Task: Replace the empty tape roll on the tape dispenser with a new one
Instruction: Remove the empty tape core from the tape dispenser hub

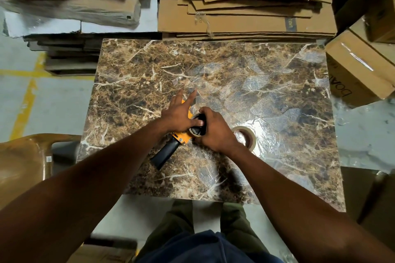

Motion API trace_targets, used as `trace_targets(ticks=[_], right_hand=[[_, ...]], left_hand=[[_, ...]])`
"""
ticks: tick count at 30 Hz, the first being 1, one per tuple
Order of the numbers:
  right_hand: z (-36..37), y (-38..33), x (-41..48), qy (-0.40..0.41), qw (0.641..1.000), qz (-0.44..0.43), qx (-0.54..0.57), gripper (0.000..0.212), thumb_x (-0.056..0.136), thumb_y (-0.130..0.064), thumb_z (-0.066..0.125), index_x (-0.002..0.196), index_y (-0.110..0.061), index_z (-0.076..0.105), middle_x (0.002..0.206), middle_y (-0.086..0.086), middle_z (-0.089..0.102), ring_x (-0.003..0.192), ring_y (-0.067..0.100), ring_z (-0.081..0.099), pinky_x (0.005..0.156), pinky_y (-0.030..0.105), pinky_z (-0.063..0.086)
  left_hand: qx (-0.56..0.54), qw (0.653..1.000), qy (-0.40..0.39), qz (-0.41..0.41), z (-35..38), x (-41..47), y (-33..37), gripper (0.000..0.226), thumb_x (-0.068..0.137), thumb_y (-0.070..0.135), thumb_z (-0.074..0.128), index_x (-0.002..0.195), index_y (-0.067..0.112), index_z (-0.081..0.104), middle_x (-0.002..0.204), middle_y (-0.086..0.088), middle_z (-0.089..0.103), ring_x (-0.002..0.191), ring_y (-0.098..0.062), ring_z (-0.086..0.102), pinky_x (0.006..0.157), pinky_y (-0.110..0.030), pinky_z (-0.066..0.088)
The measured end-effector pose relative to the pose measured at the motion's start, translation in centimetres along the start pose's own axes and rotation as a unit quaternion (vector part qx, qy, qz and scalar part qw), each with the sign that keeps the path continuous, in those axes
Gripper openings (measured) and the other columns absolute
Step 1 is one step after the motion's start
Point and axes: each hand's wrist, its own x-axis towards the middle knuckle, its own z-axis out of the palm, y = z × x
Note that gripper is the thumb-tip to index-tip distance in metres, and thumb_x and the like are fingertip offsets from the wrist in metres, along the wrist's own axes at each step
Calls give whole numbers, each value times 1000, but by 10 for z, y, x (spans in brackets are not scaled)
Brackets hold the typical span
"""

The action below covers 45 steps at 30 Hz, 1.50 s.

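A yellow tape dispenser (181, 139) with a black handle lies flat on the marble-patterned table (267, 96). My left hand (179, 115) presses down on its yellow body, fingers spread, thumb on the black hub. My right hand (213, 130) curls around the roll (195, 132) that sits on the dispenser's hub; only a brown edge of that roll shows. A separate tape roll (245, 134) with a tan core lies flat on the table just right of my right hand, partly hidden by my wrist.
Flattened cardboard sheets (245, 6) are stacked along the table's far edge. Closed cardboard boxes (359, 70) stand at the right. A brown plastic chair (25, 156) is at the left. Grey floor with yellow lines (27, 96) lies to the left.
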Motion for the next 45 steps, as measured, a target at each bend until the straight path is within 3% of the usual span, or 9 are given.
trace_targets(ticks=[13,17,19,22,26,30,33,37,45], right_hand=[[-2,-7,-10,21,1000,1,-20,97,63,-48,89,141,-19,39,127,3,62,115,21,51,95,38,51],[-11,-15,-7,62,997,-41,-22,91,67,-47,88,141,-14,47,129,7,57,117,23,51,100,37,47],[-17,-12,-8,52,998,-32,-13,93,68,-46,90,143,-11,47,136,10,59,122,27,55,106,38,46],[-22,-1,-12,59,998,12,17,102,59,-51,93,145,-21,46,139,1,63,125,23,59,107,42,50],[-36,3,-14,90,989,46,108,108,62,-54,92,152,-31,37,148,-7,57,127,18,61,104,42,54],[-62,6,-15,131,977,36,163,108,67,-44,96,157,-30,37,156,-5,49,136,12,52,111,41,49],[-85,11,-16,120,977,40,172,111,69,-47,95,161,-37,33,162,-6,45,143,12,46,115,35,44],[-114,29,-19,118,989,52,77,108,75,-51,90,163,-39,29,165,-9,41,147,10,42,109,23,38],[-127,83,-20,86,988,92,-90,94,69,-52,90,149,-22,50,135,7,69,121,31,64,103,46,47]], left_hand=[[-5,1000,-5,-5,2,0,0,120,79,67,77,160,53,-10,174,-6,-20,160,-41,-8,121,-71,20],[2,1000,-9,-15,-6,-3,-1,127,63,84,67,160,55,-8,175,-6,-17,161,-37,-8,120,-71,23],[23,1000,7,3,-10,-3,-2,122,63,93,59,163,50,5,176,-9,-5,162,-35,-5,121,-71,19],[21,994,77,75,-19,-11,4,96,75,91,45,154,36,49,161,-4,48,156,-35,26,121,-60,27],[-67,978,144,133,-31,-20,28,43,99,58,59,133,35,71,117,4,76,110,-21,69,82,-27,49],[-214,963,124,103,-37,-16,54,35,102,51,60,132,37,70,136,6,70,101,-15,76,87,-30,61],[-254,948,158,112,-35,-11,73,31,103,44,62,130,34,73,134,7,71,96,-10,75,72,-11,56],[-236,947,179,128,-24,5,98,35,103,44,62,134,30,72,137,7,69,122,-10,67,98,-23,53],[-58,979,56,185,21,55,123,57,106,50,53,159,31,43,149,-4,61,132,-25,59,105,-33,47]])
